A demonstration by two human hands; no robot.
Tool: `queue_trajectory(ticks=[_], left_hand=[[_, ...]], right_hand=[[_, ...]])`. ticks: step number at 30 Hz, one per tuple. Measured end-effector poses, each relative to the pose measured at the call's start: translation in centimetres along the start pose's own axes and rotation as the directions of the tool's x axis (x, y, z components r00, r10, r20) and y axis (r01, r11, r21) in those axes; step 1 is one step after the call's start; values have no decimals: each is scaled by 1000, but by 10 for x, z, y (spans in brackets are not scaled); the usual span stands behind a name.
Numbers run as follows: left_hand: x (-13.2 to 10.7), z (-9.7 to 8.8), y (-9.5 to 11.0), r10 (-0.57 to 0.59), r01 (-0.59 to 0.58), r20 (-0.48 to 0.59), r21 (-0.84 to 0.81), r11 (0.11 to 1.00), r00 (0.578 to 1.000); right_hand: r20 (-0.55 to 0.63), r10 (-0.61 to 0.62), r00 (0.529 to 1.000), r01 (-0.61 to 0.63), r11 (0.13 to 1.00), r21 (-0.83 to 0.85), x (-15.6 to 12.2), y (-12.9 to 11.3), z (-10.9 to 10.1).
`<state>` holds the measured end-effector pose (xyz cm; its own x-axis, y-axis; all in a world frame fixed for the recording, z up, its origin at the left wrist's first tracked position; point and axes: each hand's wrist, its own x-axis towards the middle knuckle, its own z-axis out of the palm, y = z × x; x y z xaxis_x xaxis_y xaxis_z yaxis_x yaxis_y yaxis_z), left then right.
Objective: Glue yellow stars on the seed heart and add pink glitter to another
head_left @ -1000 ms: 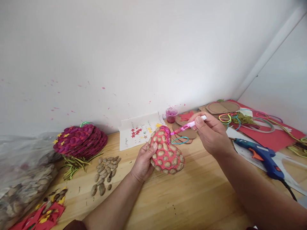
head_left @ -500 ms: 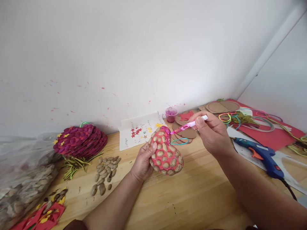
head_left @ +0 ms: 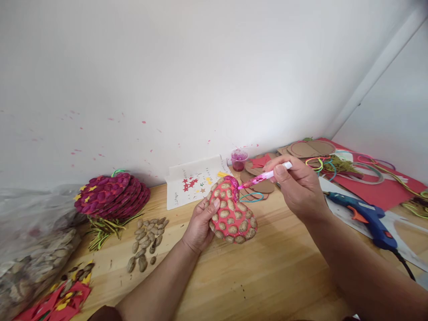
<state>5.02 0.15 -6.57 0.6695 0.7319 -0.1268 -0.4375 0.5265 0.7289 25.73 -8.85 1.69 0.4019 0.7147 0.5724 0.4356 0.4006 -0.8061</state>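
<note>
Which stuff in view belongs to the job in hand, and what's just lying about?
Job in hand:
peanut-covered red piece, in the left hand
white-handled brush, in the right hand
cup of magenta paint, likely, by matching colour

Lying about, seemingly:
blue glue gun
loose peanuts
stack of purple pieces
white sheet with stars
red sheet

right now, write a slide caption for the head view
Left hand holds a peanut-studded red shape; right hand, a pink-smeared white tool at its edge.
</note>
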Motion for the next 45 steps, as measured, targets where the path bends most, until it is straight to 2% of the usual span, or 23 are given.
queue_trajectory(ticks=[20, 30, 45], left_hand=[[1, 2, 2, -2, 2, 1, -4, 1000, 1000], [1, 3, 2, 4, -4, 0, -7, 1000, 1000], [1, 2, 2, -1, 1, -11, -2, 1000, 1000]], right_hand=[[-17, -6, 1000, 6, 1000, -21, 0, -3, 0], [8, -17, 1000, 17, 1000, -2, -2, -1, 0], [35, -52, 998, 54, 997, -63, -2, -4, 1]])
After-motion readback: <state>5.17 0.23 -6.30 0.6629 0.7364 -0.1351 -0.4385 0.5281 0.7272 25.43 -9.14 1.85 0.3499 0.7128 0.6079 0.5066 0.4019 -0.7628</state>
